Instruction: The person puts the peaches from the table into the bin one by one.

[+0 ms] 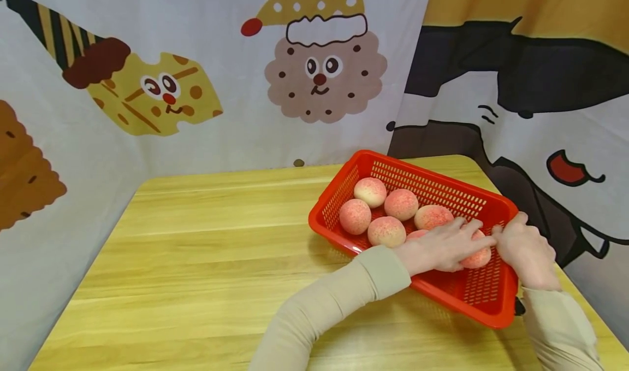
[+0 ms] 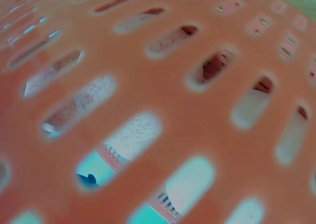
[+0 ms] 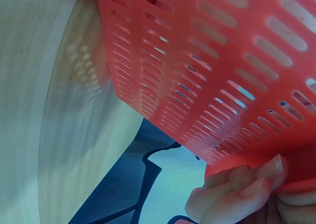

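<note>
A red plastic basket (image 1: 467,294) with slotted walls holds several pink-and-cream peaches (image 1: 386,231). My right hand (image 1: 528,251) grips the rim at the basket's right end; in the right wrist view its fingers (image 3: 232,194) curl over that rim. Reaching in across the near side, my left hand (image 1: 444,245) has its fingers and thumb around the rightmost peach (image 1: 476,253), partly covering it. The left wrist view is filled by the slotted basket wall (image 2: 173,100), and the left hand itself does not show there.
The basket stands at the right of a wooden table (image 1: 196,267), slanting across its back right part. Behind the table hangs a cartoon-printed cloth (image 1: 221,141), which continues along both sides. The right forearm passes over the table's right edge.
</note>
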Tool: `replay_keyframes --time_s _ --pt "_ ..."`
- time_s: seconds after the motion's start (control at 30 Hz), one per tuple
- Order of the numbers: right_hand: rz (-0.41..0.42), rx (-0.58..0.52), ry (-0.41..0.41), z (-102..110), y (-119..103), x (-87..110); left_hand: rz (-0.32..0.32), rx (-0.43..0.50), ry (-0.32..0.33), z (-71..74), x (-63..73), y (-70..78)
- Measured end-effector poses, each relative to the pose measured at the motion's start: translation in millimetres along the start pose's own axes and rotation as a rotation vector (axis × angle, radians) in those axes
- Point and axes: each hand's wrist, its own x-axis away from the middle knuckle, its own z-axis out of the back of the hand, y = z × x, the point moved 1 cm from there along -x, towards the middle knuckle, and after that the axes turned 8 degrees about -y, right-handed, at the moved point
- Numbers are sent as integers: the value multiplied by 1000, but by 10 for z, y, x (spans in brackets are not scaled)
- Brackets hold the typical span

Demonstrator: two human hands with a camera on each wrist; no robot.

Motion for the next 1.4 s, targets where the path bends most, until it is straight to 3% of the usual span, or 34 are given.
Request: replay_keyframes --time_s 0.2,0.53,0.9,1.03,1.1,1.2,1.4 --pt "-2 -8 -16 -8 -22 -2 19 7 -19 -27 31 -5" --pt "43 20 33 -6 -62 10 55 116 0 -28 98 -63" --pt "44 10 17 -4 -79 24 73 166 33 -23 230 -141" --pt "43 39 31 20 -68 36 85 175 8 -21 280 -173" --pt "60 79 75 38 -66 46 99 196 -11 -21 321 -202" --pt "120 135 203 59 -55 95 104 214 -7 -14 407 -260" --pt "241 169 443 132 -92 402 109 219 123 -32 735 -445"
